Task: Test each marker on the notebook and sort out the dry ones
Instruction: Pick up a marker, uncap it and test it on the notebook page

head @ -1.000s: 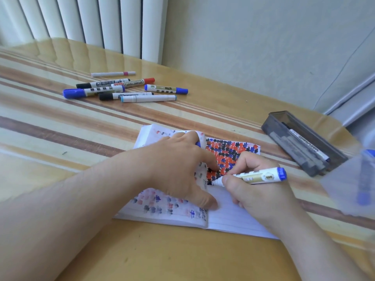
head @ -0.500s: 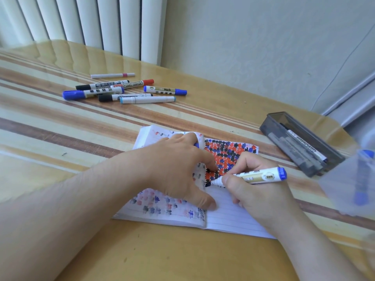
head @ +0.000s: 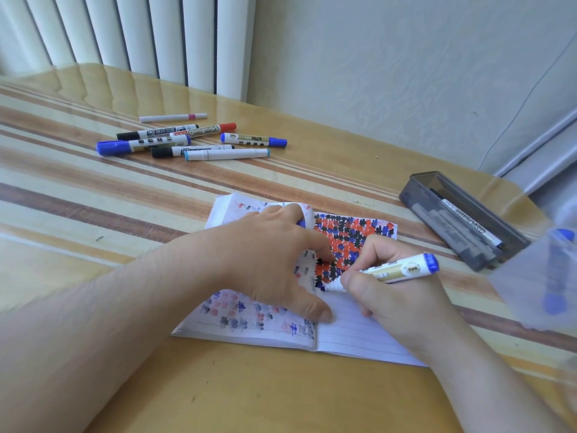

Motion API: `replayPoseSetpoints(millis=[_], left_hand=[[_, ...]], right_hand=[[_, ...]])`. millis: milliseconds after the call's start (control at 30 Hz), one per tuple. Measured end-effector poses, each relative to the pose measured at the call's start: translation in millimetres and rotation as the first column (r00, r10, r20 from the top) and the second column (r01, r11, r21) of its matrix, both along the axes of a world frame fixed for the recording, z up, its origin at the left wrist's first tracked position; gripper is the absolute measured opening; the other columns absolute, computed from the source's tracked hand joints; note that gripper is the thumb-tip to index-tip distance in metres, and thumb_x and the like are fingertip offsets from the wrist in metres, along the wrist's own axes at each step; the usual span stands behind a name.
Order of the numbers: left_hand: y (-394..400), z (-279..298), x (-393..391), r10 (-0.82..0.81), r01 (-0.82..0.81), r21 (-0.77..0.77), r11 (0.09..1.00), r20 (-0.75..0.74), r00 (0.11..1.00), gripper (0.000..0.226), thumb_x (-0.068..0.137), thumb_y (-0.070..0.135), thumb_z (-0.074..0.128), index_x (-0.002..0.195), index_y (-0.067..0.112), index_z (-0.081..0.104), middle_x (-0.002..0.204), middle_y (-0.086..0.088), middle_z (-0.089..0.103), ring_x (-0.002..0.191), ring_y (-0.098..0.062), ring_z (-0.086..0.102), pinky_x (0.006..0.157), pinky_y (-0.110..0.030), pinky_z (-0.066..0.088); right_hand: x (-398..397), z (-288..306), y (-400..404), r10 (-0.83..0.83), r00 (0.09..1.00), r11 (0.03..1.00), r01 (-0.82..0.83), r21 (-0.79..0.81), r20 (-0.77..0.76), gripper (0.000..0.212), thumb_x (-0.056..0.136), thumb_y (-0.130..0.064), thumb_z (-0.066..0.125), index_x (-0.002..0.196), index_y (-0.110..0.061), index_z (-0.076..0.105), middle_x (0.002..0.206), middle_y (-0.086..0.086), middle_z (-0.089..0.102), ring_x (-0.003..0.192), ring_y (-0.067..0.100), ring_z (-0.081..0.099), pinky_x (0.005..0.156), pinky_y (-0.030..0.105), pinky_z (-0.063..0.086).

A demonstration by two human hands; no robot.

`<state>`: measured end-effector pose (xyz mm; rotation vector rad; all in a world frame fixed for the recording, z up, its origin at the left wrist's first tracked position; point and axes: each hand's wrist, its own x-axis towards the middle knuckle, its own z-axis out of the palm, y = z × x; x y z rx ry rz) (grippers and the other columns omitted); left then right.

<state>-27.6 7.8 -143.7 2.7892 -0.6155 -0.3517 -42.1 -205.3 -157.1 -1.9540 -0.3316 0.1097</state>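
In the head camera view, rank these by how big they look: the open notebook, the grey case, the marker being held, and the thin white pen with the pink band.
1. Open notebook
2. Grey case
3. and 4. Held marker and thin pen: similar in apparent length. The pen lies farther away and fingers hide part of the marker, so no firm ranking.

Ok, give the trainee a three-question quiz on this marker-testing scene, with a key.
1. True or false: the right hand holds the blue marker with its tip on the notebook.
2. What does the left hand do? A) lifts the grey case B) presses on the notebook C) picks from the marker pile
3. Fill in: the grey case lies to the notebook's ____.

Key: 1 true; 2 B; 3 right.
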Motion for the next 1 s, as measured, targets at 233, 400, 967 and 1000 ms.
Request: replayPoseSetpoints(millis=[233,400,967,1000], left_hand=[[12.6,0.4,15.2,0.19,-0.136,-0.4,0.906,0.098,0.977,0.049,0.1,0.017,0.058,0.134,0.043,0.035,0.121,0.018,0.061,0.106,-0.007,0.055,0.095,-0.034,0.048],[20.2,-0.2,24.1,0.282,-0.193,-0.469,0.862,0.126,0.951,0.031,0.086,0.026,0.08,0.107,0.043,0.066,0.103,0.021,0.071,0.093,0.002,0.065,0.089,-0.027,0.056],[8.5,-1.9,15.9,0.132,-0.038,-0.51,0.859,0.149,0.98,0.028,0.089,0.03,0.077,0.113,0.043,0.071,0.092,0.026,0.069,0.085,0.004,0.061,0.073,-0.015,0.049],[8.0,-1.0,15.4,0.11,-0.021,-0.516,0.856,0.143,0.984,0.024,0.09,0.032,0.075,0.111,0.042,0.07,0.086,0.028,0.067,0.079,0.005,0.06,0.066,-0.012,0.044]], right_hand=[[11.5,12.2,-19.1,-0.011,0.999,0.929,-0.001,0.37,0.031,0.027,0.069,-0.009,0.089,0.081,-0.02,0.067,0.058,-0.001,0.051,0.045,0.012,0.039,0.047,0.023,0.029],[14.6,11.2,-22.7,0.005,0.998,0.886,0.023,0.464,-0.058,0.03,0.082,-0.019,0.051,0.09,-0.019,0.08,0.064,0.009,0.058,0.052,0.019,0.043,0.047,0.027,0.026],[10.9,8.2,-16.4,0.005,0.999,0.953,0.011,0.302,-0.052,0.014,0.092,-0.016,0.069,0.089,-0.03,0.073,0.083,0.014,0.077,0.057,0.021,0.057,0.052,0.029,0.044],[10.5,6.4,-17.5,-0.004,1.0,0.976,0.003,0.218,0.003,0.018,0.095,-0.015,0.072,0.092,-0.033,0.073,0.086,0.009,0.078,0.059,0.02,0.061,0.055,0.032,0.047]])
